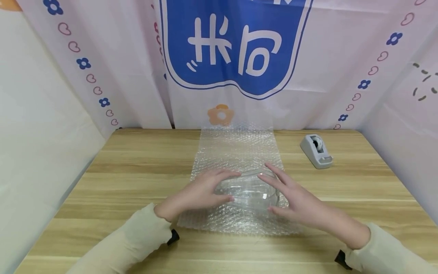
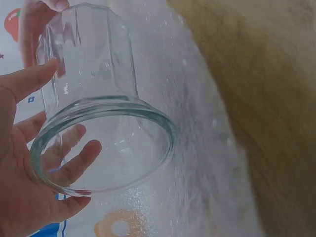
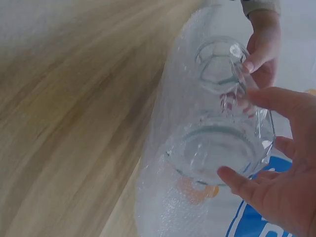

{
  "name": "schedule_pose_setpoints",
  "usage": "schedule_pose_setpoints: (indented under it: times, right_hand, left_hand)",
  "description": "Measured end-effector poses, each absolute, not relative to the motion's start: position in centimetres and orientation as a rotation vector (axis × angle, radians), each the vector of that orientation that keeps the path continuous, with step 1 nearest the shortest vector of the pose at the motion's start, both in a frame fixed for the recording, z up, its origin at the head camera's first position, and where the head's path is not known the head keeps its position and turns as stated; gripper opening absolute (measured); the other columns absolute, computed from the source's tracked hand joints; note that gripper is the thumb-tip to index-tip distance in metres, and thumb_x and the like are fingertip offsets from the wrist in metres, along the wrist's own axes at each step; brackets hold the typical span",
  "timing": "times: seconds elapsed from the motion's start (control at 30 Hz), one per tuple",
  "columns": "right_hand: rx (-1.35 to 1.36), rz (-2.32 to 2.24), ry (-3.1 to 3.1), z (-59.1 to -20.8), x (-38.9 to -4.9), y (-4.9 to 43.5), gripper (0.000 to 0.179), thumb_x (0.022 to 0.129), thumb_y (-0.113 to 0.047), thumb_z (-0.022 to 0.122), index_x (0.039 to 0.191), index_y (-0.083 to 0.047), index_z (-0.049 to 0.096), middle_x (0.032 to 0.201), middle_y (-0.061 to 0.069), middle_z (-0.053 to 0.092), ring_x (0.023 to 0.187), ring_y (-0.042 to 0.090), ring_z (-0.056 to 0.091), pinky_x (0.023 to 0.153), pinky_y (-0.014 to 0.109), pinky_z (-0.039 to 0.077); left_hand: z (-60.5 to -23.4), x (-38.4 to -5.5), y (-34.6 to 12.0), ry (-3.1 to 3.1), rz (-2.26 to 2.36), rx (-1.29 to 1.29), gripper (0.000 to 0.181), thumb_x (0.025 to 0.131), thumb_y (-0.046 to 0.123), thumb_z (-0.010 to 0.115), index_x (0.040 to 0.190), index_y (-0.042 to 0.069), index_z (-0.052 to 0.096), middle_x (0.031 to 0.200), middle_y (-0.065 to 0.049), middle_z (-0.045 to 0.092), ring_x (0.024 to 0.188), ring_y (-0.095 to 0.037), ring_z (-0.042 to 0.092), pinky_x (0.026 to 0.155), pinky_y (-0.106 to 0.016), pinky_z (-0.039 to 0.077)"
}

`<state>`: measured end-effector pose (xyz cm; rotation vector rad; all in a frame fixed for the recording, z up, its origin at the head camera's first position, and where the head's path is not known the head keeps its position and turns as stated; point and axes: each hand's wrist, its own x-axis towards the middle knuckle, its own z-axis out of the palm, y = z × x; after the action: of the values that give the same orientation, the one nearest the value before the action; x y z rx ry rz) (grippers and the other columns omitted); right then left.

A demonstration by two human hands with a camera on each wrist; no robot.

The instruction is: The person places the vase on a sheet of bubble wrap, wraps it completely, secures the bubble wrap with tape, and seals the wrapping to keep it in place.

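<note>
A clear glass jar (image 1: pixel 251 192) with faceted sides lies on its side over a sheet of bubble wrap (image 1: pixel 236 224). My left hand (image 1: pixel 205 190) holds it around the left end, thumb on the near side and fingers on the far side. In the left wrist view that end shows a thick round rim (image 2: pixel 173 136), with several fingers behind the glass. My right hand (image 1: pixel 301 198) spans the other end, fingers spread over the top and thumb low on the near side. In the right wrist view the right hand's fingertips (image 3: pixel 229 175) lie against the glass.
A grey tape dispenser (image 1: pixel 316 151) with a roll in it stands at the right rear of the wooden table (image 1: pixel 137 167). Behind the table hangs a printed curtain (image 1: pixel 137 76). The bubble wrap reaches the table's back edge.
</note>
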<state>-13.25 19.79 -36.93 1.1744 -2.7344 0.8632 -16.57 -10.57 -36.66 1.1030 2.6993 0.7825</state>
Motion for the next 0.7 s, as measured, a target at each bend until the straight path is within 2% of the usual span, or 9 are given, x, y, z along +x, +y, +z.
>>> schedule_pose_setpoints:
  times: [0.1,0.2,0.27,0.43,0.57,0.7]
  right_hand:
    - [1.280,0.675,-2.640,-36.9,-12.8,19.6,0.083,0.082,-0.010,0.085,0.155,-0.013,0.044,0.168,0.014,0.018,0.141,0.050,0.037,0.096,0.051,0.054]
    - [1.351,0.527,-2.616,-37.0,-12.3,19.5,0.086,0.081,-0.016,0.087,0.155,-0.016,0.044,0.168,0.014,0.018,0.147,0.051,0.024,0.095,0.052,0.054]
    - [1.365,0.461,-2.652,-37.2,-11.9,19.6,0.093,0.080,-0.024,0.089,0.158,-0.019,0.039,0.170,0.013,0.013,0.149,0.052,0.016,0.093,0.053,0.055]
    - [1.348,0.344,-2.738,-37.5,-11.1,19.6,0.117,0.071,-0.039,0.093,0.164,-0.017,0.025,0.172,0.012,-0.005,0.150,0.054,0.006,0.092,0.054,0.055]
    - [1.375,0.236,-2.700,-38.0,-11.0,19.5,0.132,0.061,-0.041,0.098,0.164,-0.011,0.019,0.170,0.019,-0.007,0.147,0.059,0.006,0.096,0.057,0.051]
    - [1.390,0.187,-2.619,-38.3,-11.0,19.4,0.134,0.059,-0.030,0.100,0.163,-0.008,0.018,0.168,0.025,-0.001,0.144,0.064,0.012,0.095,0.053,0.054]
  left_hand:
    - [-36.6,-16.9,-10.6,2.676,0.792,1.103,0.067,0.094,0.035,0.075,0.153,0.018,0.049,0.153,-0.011,0.050,0.142,-0.033,0.044,0.118,-0.061,0.027]
    - [-36.4,-17.2,-10.7,2.645,0.802,1.079,0.068,0.095,0.035,0.074,0.154,0.018,0.048,0.155,-0.011,0.048,0.143,-0.033,0.042,0.117,-0.059,0.028]
    - [-36.3,-17.4,-10.7,2.629,0.804,1.071,0.068,0.095,0.034,0.074,0.154,0.016,0.047,0.155,-0.010,0.048,0.143,-0.033,0.042,0.117,-0.058,0.029]
    - [-36.1,-17.7,-10.7,2.613,0.787,1.072,0.067,0.095,0.033,0.074,0.155,0.017,0.047,0.156,-0.009,0.047,0.144,-0.033,0.040,0.117,-0.060,0.028]
    - [-36.1,-17.7,-10.7,2.615,0.768,1.080,0.067,0.096,0.033,0.074,0.155,0.018,0.046,0.156,-0.009,0.047,0.145,-0.034,0.040,0.117,-0.061,0.028]
    - [-36.1,-17.6,-10.7,2.609,0.771,1.051,0.067,0.096,0.034,0.074,0.155,0.020,0.046,0.157,-0.006,0.047,0.145,-0.031,0.039,0.117,-0.060,0.028]
